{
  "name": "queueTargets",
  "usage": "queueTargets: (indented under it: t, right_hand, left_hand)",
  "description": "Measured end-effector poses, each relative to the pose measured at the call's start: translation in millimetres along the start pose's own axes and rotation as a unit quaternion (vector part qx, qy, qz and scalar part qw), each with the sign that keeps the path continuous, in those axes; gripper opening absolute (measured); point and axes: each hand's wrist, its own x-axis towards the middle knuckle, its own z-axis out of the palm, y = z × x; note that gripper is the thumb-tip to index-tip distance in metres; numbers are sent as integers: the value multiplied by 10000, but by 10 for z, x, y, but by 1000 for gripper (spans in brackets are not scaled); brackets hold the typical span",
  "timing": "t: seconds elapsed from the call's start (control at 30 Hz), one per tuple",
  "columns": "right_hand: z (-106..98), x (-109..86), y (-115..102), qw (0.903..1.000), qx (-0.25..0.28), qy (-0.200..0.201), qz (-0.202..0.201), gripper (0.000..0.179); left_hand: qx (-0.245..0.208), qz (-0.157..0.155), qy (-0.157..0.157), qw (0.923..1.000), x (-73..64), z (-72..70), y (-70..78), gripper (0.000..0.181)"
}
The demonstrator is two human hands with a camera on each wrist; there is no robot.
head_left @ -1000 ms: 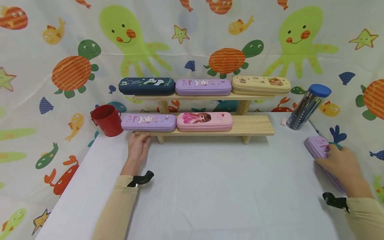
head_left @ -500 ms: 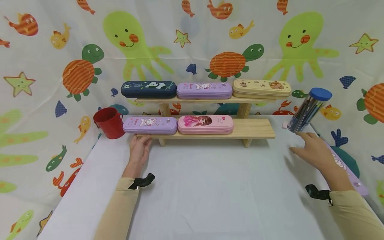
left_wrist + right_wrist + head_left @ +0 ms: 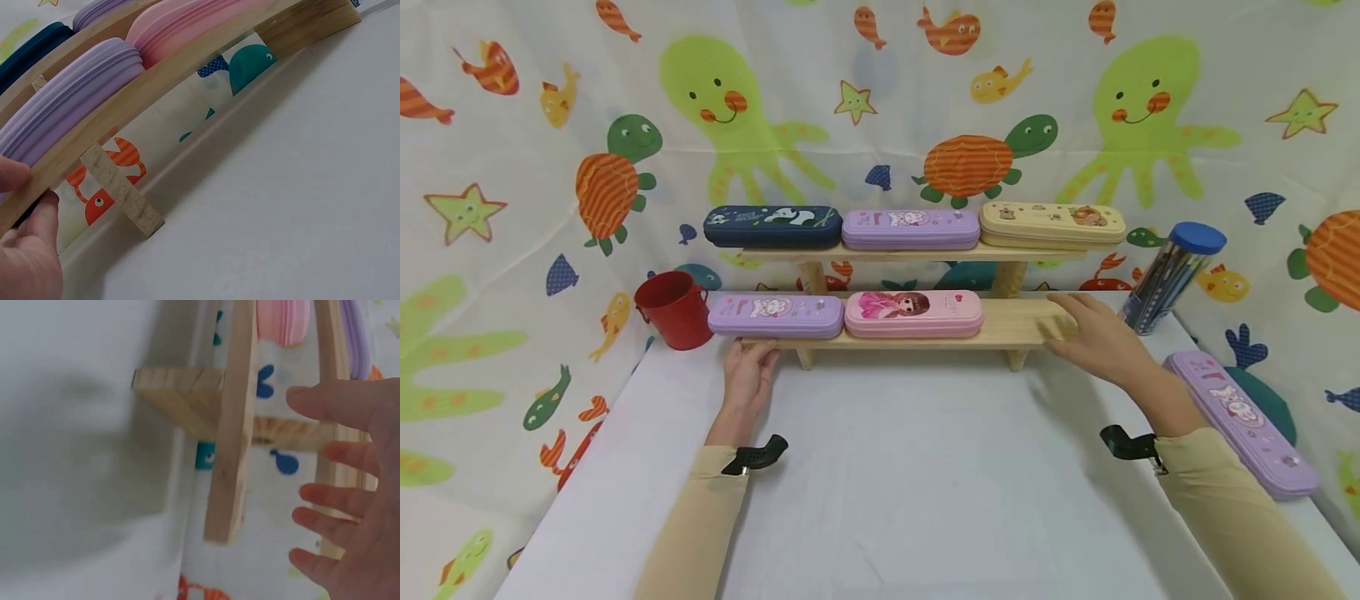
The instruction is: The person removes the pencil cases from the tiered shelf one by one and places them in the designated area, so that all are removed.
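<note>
A two-tier wooden shelf (image 3: 1030, 322) stands at the back of the table. My left hand (image 3: 748, 379) holds the left end of its lower board, thumb on top and fingers underneath in the left wrist view. Right above that hand lies a lilac pencil case (image 3: 775, 315), with a pink pencil case (image 3: 913, 314) beside it. My right hand (image 3: 1097, 342) is at the board's right end, fingers spread and nothing in them. Another lilac pencil case (image 3: 1243, 421) lies on the table to the right of that forearm.
On the upper board sit a navy pencil case (image 3: 772, 227), a lilac pencil case (image 3: 910, 229) and a cream pencil case (image 3: 1052, 225). A red bucket (image 3: 673, 311) stands left of the shelf. A blue-lidded tube of pens (image 3: 1172, 279) stands at the right.
My right hand has let go of the lilac pencil case on the right side of the table and moved left to the shelf's right end. The left hand keeps its hold.
</note>
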Motion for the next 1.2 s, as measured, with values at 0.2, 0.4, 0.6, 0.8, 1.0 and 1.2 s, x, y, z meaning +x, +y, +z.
queueTargets:
  t: [0.2,0.4,0.6,0.8,1.0,1.2]
  right_hand:
    - [39,251,-286,9986,162,-277,-413,70]
    - [127,458,-533,9919,254,-442,-1163,68]
    - [238,635,-786,9837,258,-474,-1713,71]
    - [362,751,-1031,9767,349,-449,-2068,67]
    - [471,870,-1206,9728,286,-446,-2256,61]
    - [546,973,-1304,9756,125,-627,-2101,61]
  left_hand:
    - [-58,26,25,10000,31,15,-7,62]
    - [-115,107,106,9998,45,18,-28,55]
    - [-133,155,66,9998,38,13,-37,54]
    - [-63,127,64,9999,18,0,-17,57]
    - [-106,193,158,9996,20,8,-16,54]
    - [-169,136,242,9995,32,10,-16,52]
